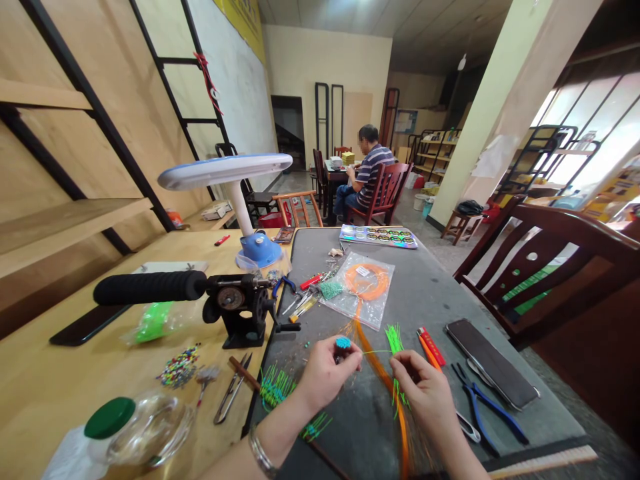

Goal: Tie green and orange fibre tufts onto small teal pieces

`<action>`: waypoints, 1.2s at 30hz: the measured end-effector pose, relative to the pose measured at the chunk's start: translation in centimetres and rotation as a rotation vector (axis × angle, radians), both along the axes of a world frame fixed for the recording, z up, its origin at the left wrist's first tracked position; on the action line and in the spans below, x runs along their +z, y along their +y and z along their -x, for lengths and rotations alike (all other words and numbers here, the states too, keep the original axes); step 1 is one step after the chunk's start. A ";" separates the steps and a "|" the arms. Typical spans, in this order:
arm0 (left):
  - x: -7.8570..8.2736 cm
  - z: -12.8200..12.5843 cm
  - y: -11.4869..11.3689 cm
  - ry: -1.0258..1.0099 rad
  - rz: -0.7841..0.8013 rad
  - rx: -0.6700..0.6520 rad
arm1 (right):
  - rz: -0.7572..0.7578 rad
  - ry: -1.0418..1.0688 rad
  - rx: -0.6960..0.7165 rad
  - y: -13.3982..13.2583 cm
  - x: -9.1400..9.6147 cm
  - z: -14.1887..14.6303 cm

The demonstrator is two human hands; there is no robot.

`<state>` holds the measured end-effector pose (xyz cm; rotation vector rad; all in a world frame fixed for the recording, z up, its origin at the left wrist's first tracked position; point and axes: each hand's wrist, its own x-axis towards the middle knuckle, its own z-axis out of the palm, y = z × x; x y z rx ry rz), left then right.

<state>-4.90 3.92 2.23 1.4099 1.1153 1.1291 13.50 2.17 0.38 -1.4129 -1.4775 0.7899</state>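
My left hand (pixel 325 377) is closed around a small dark piece with a round turquoise top (pixel 343 343). From its fingertips a thin yellow-green thread (pixel 376 351) runs across to my right hand (pixel 423 383), which pinches the thread's other end. Bright green cut strands (pixel 394 339) lie just behind and under the right fingers. Between my hands, a long bundle of orange line (pixel 373 360) trails toward me out of a clear bag (pixel 380 313). Left of my left wrist lies a brown stick (pixel 250 378) with many green-and-turquoise tied bits (pixel 277 387) along it.
A black hand-cranked winder (pixel 243 310) and white-blue lamp (pixel 260 252) stand left. Loose beads (pixel 180 365), scissors (pixel 233 390) and a green-lidded jar (pixel 110 418) lie nearer. Blue-handled pliers (pixel 475 400), a red lighter (pixel 432 347) and phone (pixel 493 363) lie right. A person (pixel 373 173) sits beyond.
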 end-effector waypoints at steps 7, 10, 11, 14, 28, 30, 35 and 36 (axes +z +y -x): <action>-0.1 0.0 0.1 0.071 0.005 0.082 | -0.103 -0.108 -0.029 -0.7 0.0 0.3; 0.0 0.2 0.2 0.060 -0.001 0.071 | -0.179 -0.154 -0.113 -0.7 0.1 -0.3; 0.0 0.2 0.2 0.053 0.000 0.063 | -0.202 -0.177 -0.128 -0.7 0.2 -0.6; -0.1 0.2 0.2 0.037 -0.002 0.047 | -0.235 -0.244 -0.100 -0.4 0.2 -1.1; -0.2 0.0 -0.1 0.049 -0.004 0.010 | -0.257 -0.443 -0.007 -0.3 0.7 0.2; -0.4 -0.1 -0.2 0.079 -0.033 0.024 | -0.247 -0.557 0.034 -0.5 0.3 0.6; -0.5 -0.3 -0.5 0.118 -0.099 -0.044 | -0.184 -0.549 0.139 -0.9 0.2 1.4; -0.5 -0.3 -0.6 0.112 -0.092 -0.058 | -0.161 -0.505 0.152 -1.0 0.4 1.5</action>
